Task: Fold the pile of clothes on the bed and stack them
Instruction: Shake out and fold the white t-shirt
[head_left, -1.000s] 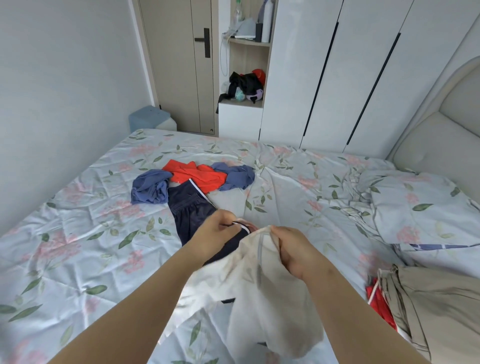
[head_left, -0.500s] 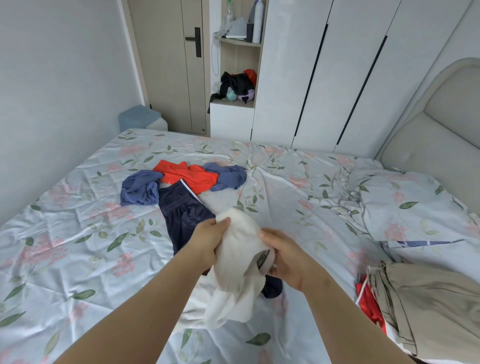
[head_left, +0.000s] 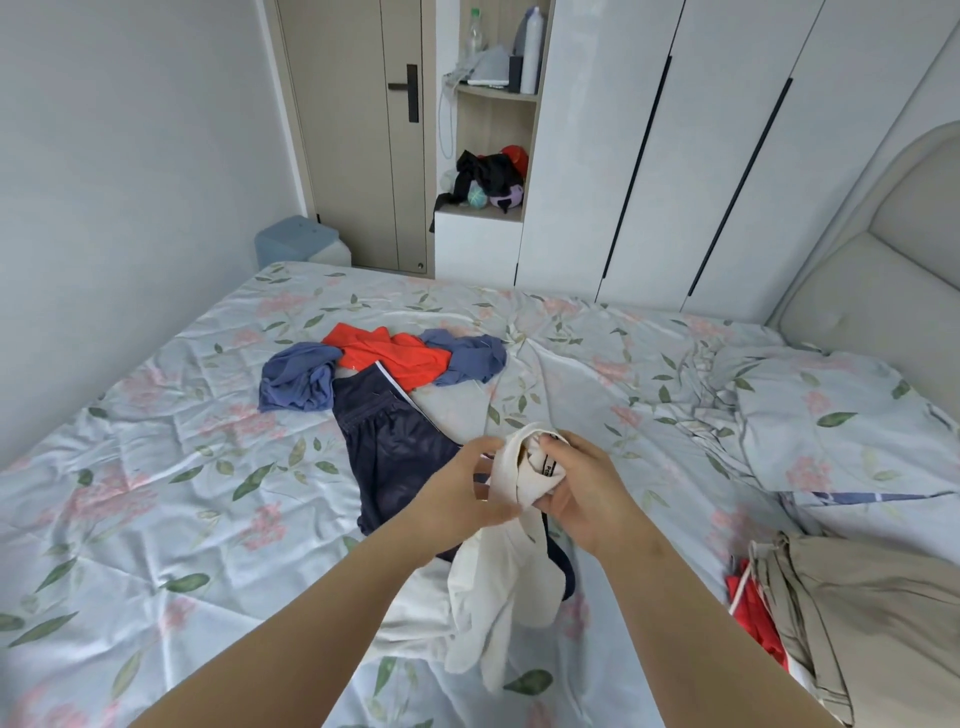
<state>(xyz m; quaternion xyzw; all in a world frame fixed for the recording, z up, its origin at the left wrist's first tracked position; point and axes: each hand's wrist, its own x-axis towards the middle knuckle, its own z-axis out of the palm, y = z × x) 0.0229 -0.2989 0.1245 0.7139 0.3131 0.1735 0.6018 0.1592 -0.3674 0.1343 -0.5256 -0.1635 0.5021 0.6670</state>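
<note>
Gripping the bunched white garment (head_left: 506, 577) above the bed (head_left: 156, 493), left hand (head_left: 457, 493) and right hand (head_left: 587, 493) each clamp its fabric, its tail trailing down. Better to find two matching corners, shake it open, and lay it flat beside the pile (head_left: 384, 395) before folding.

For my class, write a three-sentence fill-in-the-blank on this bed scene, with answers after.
The left hand and right hand grip a ____ garment.
The orange piece lies between two ____ pieces.
The folded beige clothing lies on the person's ____ side.
Answers: white; blue; right.
</note>
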